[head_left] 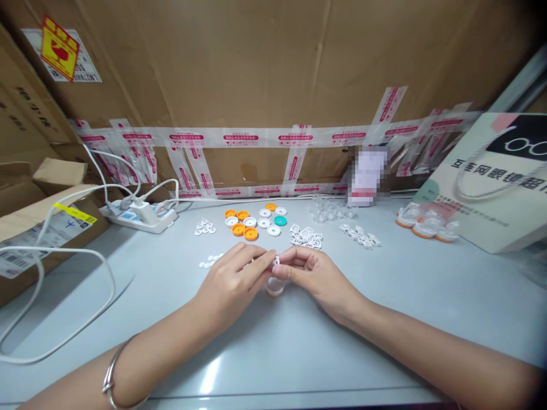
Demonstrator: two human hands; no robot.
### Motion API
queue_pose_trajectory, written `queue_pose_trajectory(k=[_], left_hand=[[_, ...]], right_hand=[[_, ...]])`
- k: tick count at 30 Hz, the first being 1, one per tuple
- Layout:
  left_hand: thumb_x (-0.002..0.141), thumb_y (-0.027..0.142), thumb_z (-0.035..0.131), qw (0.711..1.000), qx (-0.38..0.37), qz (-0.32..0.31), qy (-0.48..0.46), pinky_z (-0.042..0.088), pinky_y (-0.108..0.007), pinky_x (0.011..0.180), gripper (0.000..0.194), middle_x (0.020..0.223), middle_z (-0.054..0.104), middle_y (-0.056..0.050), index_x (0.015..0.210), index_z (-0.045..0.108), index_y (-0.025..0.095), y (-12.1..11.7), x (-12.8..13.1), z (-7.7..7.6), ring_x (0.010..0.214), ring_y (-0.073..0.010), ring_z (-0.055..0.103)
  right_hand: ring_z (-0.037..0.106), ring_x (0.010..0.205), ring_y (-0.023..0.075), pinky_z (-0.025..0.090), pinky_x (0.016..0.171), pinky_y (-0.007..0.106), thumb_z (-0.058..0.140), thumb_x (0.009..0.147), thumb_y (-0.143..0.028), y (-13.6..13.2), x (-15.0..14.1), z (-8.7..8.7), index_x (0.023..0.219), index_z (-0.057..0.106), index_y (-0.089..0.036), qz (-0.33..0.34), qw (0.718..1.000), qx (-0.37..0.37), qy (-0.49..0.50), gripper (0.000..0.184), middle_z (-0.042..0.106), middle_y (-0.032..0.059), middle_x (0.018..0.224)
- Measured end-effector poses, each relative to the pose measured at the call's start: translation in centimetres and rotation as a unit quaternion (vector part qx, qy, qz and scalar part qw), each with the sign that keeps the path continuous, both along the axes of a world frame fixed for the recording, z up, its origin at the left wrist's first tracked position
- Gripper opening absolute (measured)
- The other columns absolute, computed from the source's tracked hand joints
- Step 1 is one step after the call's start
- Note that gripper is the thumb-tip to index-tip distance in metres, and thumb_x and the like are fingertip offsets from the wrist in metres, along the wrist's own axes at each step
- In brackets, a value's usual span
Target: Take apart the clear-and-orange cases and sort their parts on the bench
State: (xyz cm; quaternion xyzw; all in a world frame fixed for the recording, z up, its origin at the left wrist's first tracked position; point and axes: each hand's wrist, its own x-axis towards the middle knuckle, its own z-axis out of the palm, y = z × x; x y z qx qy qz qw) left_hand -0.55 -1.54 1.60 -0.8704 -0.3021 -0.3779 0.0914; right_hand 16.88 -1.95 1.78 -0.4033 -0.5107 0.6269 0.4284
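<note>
My left hand (235,273) and my right hand (318,276) meet at the middle of the table, fingers pinched together. Between the fingertips is a small white plastic part (276,260), mostly covered by the fingers. Just below them a clear round cup with an orange base (274,287) stands on the table, partly hidden by my fingers. Behind my hands lie several orange rings (250,233), white rings (274,230) and one teal ring (280,221). A pile of white cut-out plastic pieces (306,237) is beyond my right hand. Small white discs (209,262) lie by my left hand.
White knob-like pieces (205,227) lie back left, more white pieces (360,236) and clear cups (329,210) back right. Assembled clear-and-orange units (426,223) stand before a paper bag (491,188). A power strip (141,216) with a looping white cable (113,273) occupies the left; a large carton (256,68) walls the back.
</note>
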Motion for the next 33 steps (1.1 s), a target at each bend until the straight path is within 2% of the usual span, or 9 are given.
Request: queue_pose_trajectory(k=[4, 7, 16, 23, 28, 33], left_hand=[[0.082, 0.016, 0.053, 1.000, -0.001, -0.004, -0.005, 0.048, -0.026, 0.066, 0.017, 0.084, 0.064, -0.003, 0.098, 0.058, 0.017, 0.04, 0.00, 0.19, 0.074, -0.0133, 0.057], [0.082, 0.014, 0.053, 1.000, -0.005, -0.011, 0.024, 0.048, -0.028, 0.070, 0.018, 0.089, 0.065, -0.004, 0.099, 0.058, 0.016, -0.08, -0.13, 0.19, 0.078, -0.0147, 0.057], [0.081, 0.011, 0.053, 0.999, 0.008, -0.011, 0.034, 0.047, -0.026, 0.068, 0.018, 0.088, 0.065, -0.004, 0.098, 0.056, 0.017, -0.58, -0.23, -0.33, 0.076, -0.0138, 0.058], [0.080, 0.009, 0.054, 0.999, 0.020, -0.013, 0.031, 0.047, -0.026, 0.067, 0.019, 0.087, 0.065, -0.004, 0.097, 0.055, 0.016, -0.56, 0.05, -0.54, 0.074, -0.0135, 0.057], [0.081, 0.009, 0.052, 0.999, 0.016, -0.025, 0.025, 0.047, -0.026, 0.069, 0.015, 0.088, 0.065, -0.004, 0.093, 0.057, 0.016, -0.79, -0.05, -0.61, 0.078, -0.0139, 0.058], [0.082, 0.010, 0.051, 0.999, -0.023, -0.034, 0.016, 0.048, -0.026, 0.069, 0.015, 0.089, 0.065, -0.003, 0.092, 0.059, 0.017, -0.48, -0.17, -0.57, 0.078, -0.0132, 0.058]], right_hand=[[0.062, 0.074, 0.0140, 0.048, 0.074, 0.030, 0.068, 0.066, -0.035, 0.03, 0.13, 0.29, 0.084, 0.068, -0.017, 0.006, 1.000, 0.005, -0.010, 0.026, 0.068, 0.0036, 0.079], [0.063, 0.073, 0.0137, 0.050, 0.074, 0.030, 0.066, 0.068, -0.034, 0.09, 0.21, 0.44, 0.087, 0.069, -0.017, -0.004, 0.999, 0.020, -0.026, 0.025, 0.069, 0.0028, 0.076], [0.066, 0.072, 0.0166, 0.053, 0.069, 0.028, 0.064, 0.067, -0.025, -0.19, 0.00, 0.58, 0.083, 0.071, -0.019, -0.027, 0.994, 0.058, -0.093, 0.018, 0.071, 0.0026, 0.075], [0.066, 0.070, 0.0164, 0.053, 0.067, 0.027, 0.065, 0.066, -0.023, -0.30, -0.03, 0.09, 0.083, 0.071, -0.017, -0.045, 0.993, 0.067, -0.087, 0.019, 0.071, 0.0029, 0.075], [0.064, 0.063, 0.0146, 0.052, 0.065, 0.028, 0.069, 0.061, -0.026, -0.10, -0.06, 0.00, 0.080, 0.071, -0.014, -0.053, 0.997, 0.034, -0.051, 0.022, 0.070, 0.0029, 0.069], [0.062, 0.059, 0.0109, 0.051, 0.064, 0.025, 0.068, 0.063, -0.026, 0.18, -0.16, 0.04, 0.076, 0.066, -0.013, -0.035, 0.999, -0.019, -0.020, 0.018, 0.067, 0.0010, 0.063]])
